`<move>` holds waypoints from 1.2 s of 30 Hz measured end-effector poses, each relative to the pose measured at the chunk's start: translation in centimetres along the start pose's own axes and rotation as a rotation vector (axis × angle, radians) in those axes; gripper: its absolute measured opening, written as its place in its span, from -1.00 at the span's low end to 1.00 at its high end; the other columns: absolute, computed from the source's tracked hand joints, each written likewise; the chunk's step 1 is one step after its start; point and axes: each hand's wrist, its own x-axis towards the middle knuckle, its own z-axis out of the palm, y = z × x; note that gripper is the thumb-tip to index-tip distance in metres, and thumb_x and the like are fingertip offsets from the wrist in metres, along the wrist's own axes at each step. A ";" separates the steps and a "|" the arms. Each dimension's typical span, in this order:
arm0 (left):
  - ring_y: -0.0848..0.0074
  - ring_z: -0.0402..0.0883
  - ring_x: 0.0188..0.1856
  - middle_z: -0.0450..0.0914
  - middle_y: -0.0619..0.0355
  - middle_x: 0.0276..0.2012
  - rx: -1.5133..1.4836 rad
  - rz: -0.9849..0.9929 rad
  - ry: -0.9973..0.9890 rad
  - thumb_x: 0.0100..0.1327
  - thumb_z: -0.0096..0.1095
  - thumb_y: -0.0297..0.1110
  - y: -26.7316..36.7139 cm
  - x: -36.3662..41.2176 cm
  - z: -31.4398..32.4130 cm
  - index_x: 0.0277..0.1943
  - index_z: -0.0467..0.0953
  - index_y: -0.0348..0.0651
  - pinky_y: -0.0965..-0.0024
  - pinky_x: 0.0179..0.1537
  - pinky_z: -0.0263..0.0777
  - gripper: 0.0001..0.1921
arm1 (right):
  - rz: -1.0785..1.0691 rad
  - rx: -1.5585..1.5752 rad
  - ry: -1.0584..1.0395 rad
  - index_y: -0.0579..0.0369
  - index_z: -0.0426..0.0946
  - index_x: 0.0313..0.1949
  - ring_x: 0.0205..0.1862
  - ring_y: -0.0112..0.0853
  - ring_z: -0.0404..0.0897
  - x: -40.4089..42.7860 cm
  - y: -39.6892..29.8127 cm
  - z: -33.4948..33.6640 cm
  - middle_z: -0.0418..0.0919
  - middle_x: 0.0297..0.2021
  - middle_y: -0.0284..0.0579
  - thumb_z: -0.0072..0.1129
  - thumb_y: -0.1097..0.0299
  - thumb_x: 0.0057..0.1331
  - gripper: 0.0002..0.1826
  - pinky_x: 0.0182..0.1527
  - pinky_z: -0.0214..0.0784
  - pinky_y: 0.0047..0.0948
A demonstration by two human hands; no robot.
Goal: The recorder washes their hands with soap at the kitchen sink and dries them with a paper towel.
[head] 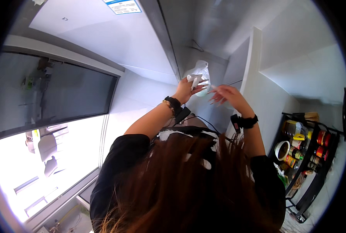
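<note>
My left hand (187, 88) grips a crumpled white tissue or cloth (194, 78), which sticks up between thumb and fingers. To its right is my right hand (226, 94), fingers spread and slightly curled, with nothing seen in it. A gap separates the two hands. Below and beyond them a whitish translucent plastic bag (202, 68) rests low down near the floor, partly hidden by my left hand. Each wrist wears a black strap with a small device; a beaded bracelet (168, 107) also circles the left one.
At the right, a black rack (309, 151) holds bottles, jars and a white bowl (282, 150). A white cabinet or appliance (109, 38) bearing a label stands at upper left. A bright window (74, 151) lies left. A thin black cable (197, 46) lies near the far wall.
</note>
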 end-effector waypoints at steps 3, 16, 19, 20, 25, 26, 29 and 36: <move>0.55 0.61 -0.33 0.59 0.11 -0.17 0.334 0.078 0.013 0.43 -0.09 -0.46 0.3 0.0 -1.2 0.13 0.44 -0.30 0.48 -0.18 0.61 -0.71 | 0.037 -0.017 0.192 0.11 0.60 -0.11 -0.27 -0.52 0.61 -0.4 0.9 -0.8 0.65 -0.35 -0.24 -0.07 0.00 0.46 -0.57 -0.28 0.41 -0.55; 0.32 0.52 0.13 0.44 0.04 0.19 -0.082 -0.204 -0.286 0.23 -0.32 0.55 0.3 -0.6 4.7 0.31 0.26 -0.21 0.19 0.16 0.43 -0.05 | -0.631 -0.675 0.602 0.10 0.23 0.34 0.41 0.06 0.13 2.6 -0.5 3.4 0.17 0.36 0.20 -0.05 0.32 0.40 -0.48 0.39 -0.02 -0.11; 0.37 0.21 0.35 0.26 0.14 0.32 -0.318 -0.310 -0.482 0.26 -0.40 0.53 -0.2 -1.0 7.9 0.35 0.19 -0.11 0.14 0.42 -0.04 -0.09 | -0.672 -0.769 0.524 0.10 0.22 0.36 0.43 0.03 0.10 2.7 -1.1 4.0 0.18 0.37 0.14 -0.05 0.32 0.41 -0.46 0.42 -0.09 -0.11; 0.37 0.21 0.35 0.26 0.14 0.32 -0.317 -0.307 -0.481 0.26 -0.40 0.53 -0.1 -1.0 8.3 0.35 0.19 -0.11 0.14 0.42 -0.04 -0.09 | -0.641 -0.813 0.534 0.11 0.25 0.34 0.43 0.02 0.11 2.9 -0.9 3.9 0.20 0.37 0.11 -0.05 0.32 0.41 -0.48 0.43 -0.11 -0.11; 0.32 0.29 0.29 0.35 0.16 0.24 -0.545 -0.266 -0.301 0.25 -0.35 0.54 -1.2 0.4 8.6 0.25 0.32 0.00 0.08 0.38 0.03 -0.17 | -0.549 -0.578 0.533 0.14 0.34 0.29 0.35 -0.05 0.29 3.2 1.5 3.4 0.35 0.29 0.07 -0.06 0.30 0.44 -0.54 0.35 0.07 -0.24; 0.32 0.29 0.29 0.35 0.16 0.24 -0.545 -0.264 -0.297 0.25 -0.35 0.54 -1.7 0.8 8.1 0.25 0.32 0.00 0.08 0.38 0.03 -0.17 | -0.534 -0.457 0.533 0.13 0.34 0.29 0.30 -0.08 0.37 3.3 2.2 3.7 0.40 0.25 0.07 -0.06 0.32 0.45 -0.55 0.30 0.16 -0.30; 0.33 0.30 0.27 0.36 0.19 0.23 -0.545 -0.376 -0.310 0.27 -0.39 0.53 -3.1 1.9 7.9 0.35 0.24 0.07 0.06 0.37 0.04 -0.16 | -0.329 -0.103 0.721 0.12 0.33 0.31 0.22 -0.14 0.48 2.5 5.3 4.0 0.45 0.21 0.07 -0.08 0.37 0.47 -0.56 0.21 0.28 -0.41; 0.35 0.13 0.43 0.16 0.18 0.43 -0.427 -0.254 -0.076 0.28 -0.41 0.51 -3.9 4.9 5.6 0.50 -0.01 0.17 0.13 0.41 -0.02 -0.14 | -0.391 -0.263 0.535 0.15 0.22 0.36 0.31 -0.10 0.38 2.4 7.0 6.1 0.36 0.27 0.13 -0.09 0.27 0.49 -0.49 0.26 0.22 -0.33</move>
